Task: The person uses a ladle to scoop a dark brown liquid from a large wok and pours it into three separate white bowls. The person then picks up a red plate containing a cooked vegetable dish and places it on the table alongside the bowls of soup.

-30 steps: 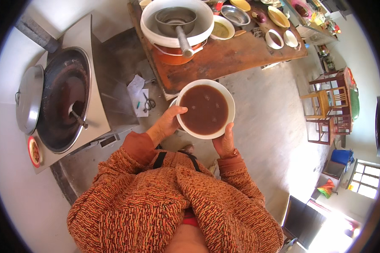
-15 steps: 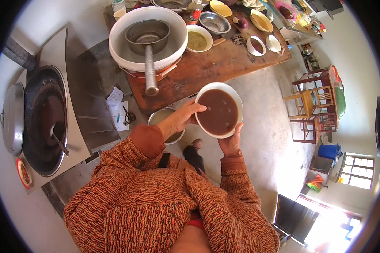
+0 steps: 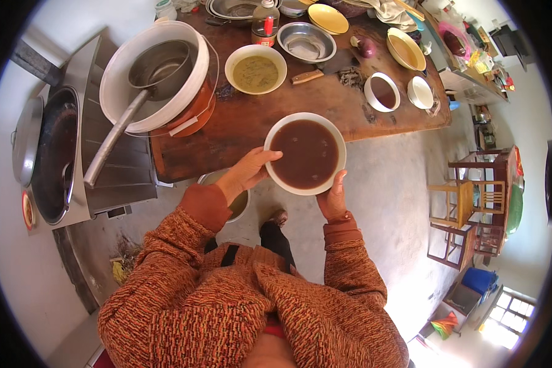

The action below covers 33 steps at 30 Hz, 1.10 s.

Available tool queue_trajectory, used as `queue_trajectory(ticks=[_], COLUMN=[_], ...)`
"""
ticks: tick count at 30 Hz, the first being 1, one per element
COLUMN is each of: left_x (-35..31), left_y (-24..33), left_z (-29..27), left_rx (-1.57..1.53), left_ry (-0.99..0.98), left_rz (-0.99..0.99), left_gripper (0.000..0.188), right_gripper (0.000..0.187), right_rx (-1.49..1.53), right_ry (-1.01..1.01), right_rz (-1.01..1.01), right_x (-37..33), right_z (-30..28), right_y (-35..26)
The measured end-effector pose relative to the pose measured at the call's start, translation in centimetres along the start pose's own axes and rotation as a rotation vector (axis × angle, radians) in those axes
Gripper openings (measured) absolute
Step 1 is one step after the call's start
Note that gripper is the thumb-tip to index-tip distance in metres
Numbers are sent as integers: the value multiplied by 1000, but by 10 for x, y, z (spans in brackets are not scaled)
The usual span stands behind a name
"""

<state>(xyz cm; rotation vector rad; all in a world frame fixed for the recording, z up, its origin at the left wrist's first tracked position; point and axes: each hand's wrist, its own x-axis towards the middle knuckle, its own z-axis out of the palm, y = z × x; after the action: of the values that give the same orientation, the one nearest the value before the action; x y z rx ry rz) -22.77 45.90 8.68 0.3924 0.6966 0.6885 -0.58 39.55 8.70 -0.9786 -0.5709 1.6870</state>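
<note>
I hold a white bowl (image 3: pixel 305 153) full of dark brown liquid with both hands, level, just over the near edge of a wooden table (image 3: pixel 251 122). My left hand (image 3: pixel 246 173) grips its left rim. My right hand (image 3: pixel 333 199) supports its lower right rim. Both sleeves are orange knit.
On the table stand a large white basin holding a metal ladle pot (image 3: pixel 159 70), a bowl of yellow-green paste (image 3: pixel 256 69), a metal dish (image 3: pixel 306 42), a bottle (image 3: pixel 265 23), a knife (image 3: pixel 308 75) and small bowls (image 3: pixel 381 92). A wok (image 3: pixel 52 153) sits left. A pot (image 3: pixel 236 205) stands on the floor; chairs (image 3: pixel 466 205) right.
I have moved toward the table with the bowl; the table now fills more of the view, and the wok has slid to the left edge.
</note>
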Motion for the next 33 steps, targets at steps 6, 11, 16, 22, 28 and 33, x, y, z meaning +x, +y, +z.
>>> queue_trajectory(ticks=[6,11,16,22,28,33], left_x=[82,142,192,226,246,263], left_y=[-4,-3,-1,5,7,8], left_z=[30,36,25,23,25,30], left_rx=[10,35,41,39,84,98], left_ry=[-13,-18,-89,-84,-78,-70], left_rz=[-21,-26,15,17,-4,14], left_gripper=[40,43,46,50,53,57], right_gripper=[84,83,83,81,75,78], right_rx=[-19,6,-30,-55,-36,4], right_ry=[39,73,74,72,126,120], right_rz=[-32,-39,-47,-21,-86,-110], right_x=[44,88,130,161,181,192], right_z=[-56,-98,-124,-143,-163,-174], right_y=[-35,-47,-55,-65,-61,-63])
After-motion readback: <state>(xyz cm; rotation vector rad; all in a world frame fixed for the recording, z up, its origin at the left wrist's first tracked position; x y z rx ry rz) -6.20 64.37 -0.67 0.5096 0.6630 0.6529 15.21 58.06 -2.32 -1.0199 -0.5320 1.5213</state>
